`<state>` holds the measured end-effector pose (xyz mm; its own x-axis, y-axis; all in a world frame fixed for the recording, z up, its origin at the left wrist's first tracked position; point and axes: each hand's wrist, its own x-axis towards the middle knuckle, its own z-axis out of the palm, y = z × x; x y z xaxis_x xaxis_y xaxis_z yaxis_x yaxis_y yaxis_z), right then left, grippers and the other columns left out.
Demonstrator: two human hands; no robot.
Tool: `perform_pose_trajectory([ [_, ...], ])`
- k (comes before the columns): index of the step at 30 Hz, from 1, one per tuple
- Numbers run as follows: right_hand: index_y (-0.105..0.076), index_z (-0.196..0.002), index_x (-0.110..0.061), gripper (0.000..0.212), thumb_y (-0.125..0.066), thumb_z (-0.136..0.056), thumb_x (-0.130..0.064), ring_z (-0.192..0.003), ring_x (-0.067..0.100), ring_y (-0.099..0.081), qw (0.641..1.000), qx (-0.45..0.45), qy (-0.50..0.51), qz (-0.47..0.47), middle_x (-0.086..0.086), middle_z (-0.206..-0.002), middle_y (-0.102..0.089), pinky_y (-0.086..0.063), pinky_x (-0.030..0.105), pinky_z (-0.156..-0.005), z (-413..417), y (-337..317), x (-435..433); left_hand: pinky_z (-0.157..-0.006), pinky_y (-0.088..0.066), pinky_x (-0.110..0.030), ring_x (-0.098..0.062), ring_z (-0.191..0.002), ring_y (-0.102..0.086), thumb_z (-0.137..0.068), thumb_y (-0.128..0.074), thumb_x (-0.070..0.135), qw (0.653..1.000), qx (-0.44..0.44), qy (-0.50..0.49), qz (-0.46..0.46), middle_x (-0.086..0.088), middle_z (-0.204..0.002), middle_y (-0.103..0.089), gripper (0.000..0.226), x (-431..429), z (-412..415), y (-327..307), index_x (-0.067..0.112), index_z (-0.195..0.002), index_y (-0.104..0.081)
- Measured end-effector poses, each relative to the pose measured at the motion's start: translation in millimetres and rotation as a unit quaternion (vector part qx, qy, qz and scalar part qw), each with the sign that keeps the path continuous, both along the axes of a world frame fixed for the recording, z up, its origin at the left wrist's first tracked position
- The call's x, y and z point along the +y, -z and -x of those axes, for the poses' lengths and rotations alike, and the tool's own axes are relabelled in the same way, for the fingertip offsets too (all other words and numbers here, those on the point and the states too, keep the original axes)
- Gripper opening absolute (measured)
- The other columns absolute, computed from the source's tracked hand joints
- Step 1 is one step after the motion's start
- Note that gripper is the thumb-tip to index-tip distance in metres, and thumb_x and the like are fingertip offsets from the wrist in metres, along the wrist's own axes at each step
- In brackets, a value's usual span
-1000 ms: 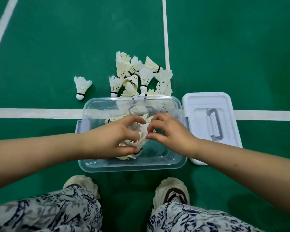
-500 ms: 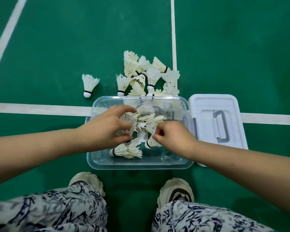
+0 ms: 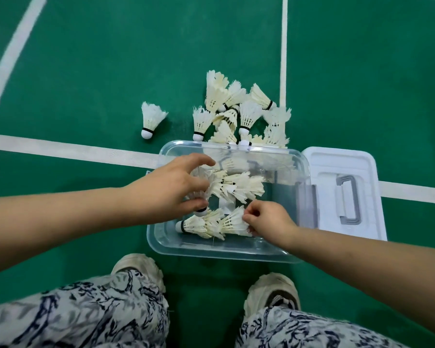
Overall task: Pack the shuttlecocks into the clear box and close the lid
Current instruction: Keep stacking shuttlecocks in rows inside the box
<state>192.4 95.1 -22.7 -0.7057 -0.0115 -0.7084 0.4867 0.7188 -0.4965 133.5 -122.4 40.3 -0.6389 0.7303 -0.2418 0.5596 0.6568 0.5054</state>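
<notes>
A clear plastic box (image 3: 281, 252) sits on the green floor in front of my feet, with several white feather shuttlecocks (image 3: 236, 187) lying inside. My left hand (image 3: 171, 189) reaches into the box from the left, its fingers and thumb curled round a shuttlecock (image 3: 199, 197) with a black-banded cork. My right hand (image 3: 269, 219) is low in the box at the right, its fingers pinching the feathers of another shuttlecock (image 3: 232, 222). A pile of shuttlecocks (image 3: 239, 111) lies on the floor just beyond the box. One shuttlecock (image 3: 150, 120) stands apart to the left. The white lid (image 3: 369, 197) lies right of the box.
White court lines (image 3: 60, 146) cross the green floor behind and beside the box. My two pale shoes (image 3: 136, 267) stand just in front of the box's near rim. The lid carries a grey handle (image 3: 348, 199) and lies flat against the box's right side.
The bunch of shuttlecocks held between both hands has been set down in the box. My right hand dropped lower toward the near right, and my left hand shifted to the left side.
</notes>
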Motion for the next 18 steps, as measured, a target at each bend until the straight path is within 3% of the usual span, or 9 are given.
perform_pose_trajectory([
  [6,-0.054,-0.071,-0.024,0.022,-0.055,-0.091,-0.018,-0.063,0.014,-0.055,1.000,-0.012,0.009,0.019,-0.003,-0.067,-0.058,-0.053,0.033,-0.074,1,7,-8,-0.098,-0.037,-0.031,-0.023,-0.122,-0.046,-0.086,-0.058,0.036,1.000,-0.023,0.004,-0.010,-0.008,-0.143,-0.036,0.022,-6,1,0,0.020,-0.071,-0.054],
  [13,-0.054,-0.068,-0.018,0.023,-0.052,-0.089,-0.008,-0.071,0.020,-0.059,0.997,-0.060,0.015,0.049,0.001,-0.067,-0.060,-0.055,0.044,-0.084,-1,14,-17,-0.096,-0.038,-0.031,-0.023,-0.122,-0.046,-0.087,-0.057,0.035,0.999,-0.026,0.018,-0.014,-0.008,-0.142,-0.035,0.022,-3,-1,-1,0.015,-0.077,-0.059],
  [18,-0.055,-0.071,-0.020,0.020,-0.055,-0.090,-0.015,-0.075,0.018,-0.058,0.996,-0.077,-0.027,0.024,0.002,-0.077,-0.063,-0.052,0.035,-0.078,0,17,-13,-0.097,-0.035,-0.028,-0.025,-0.121,-0.047,-0.088,-0.056,0.035,0.999,-0.029,0.033,-0.012,-0.009,-0.140,-0.038,0.022,-4,-3,2,0.017,-0.077,-0.059],
])
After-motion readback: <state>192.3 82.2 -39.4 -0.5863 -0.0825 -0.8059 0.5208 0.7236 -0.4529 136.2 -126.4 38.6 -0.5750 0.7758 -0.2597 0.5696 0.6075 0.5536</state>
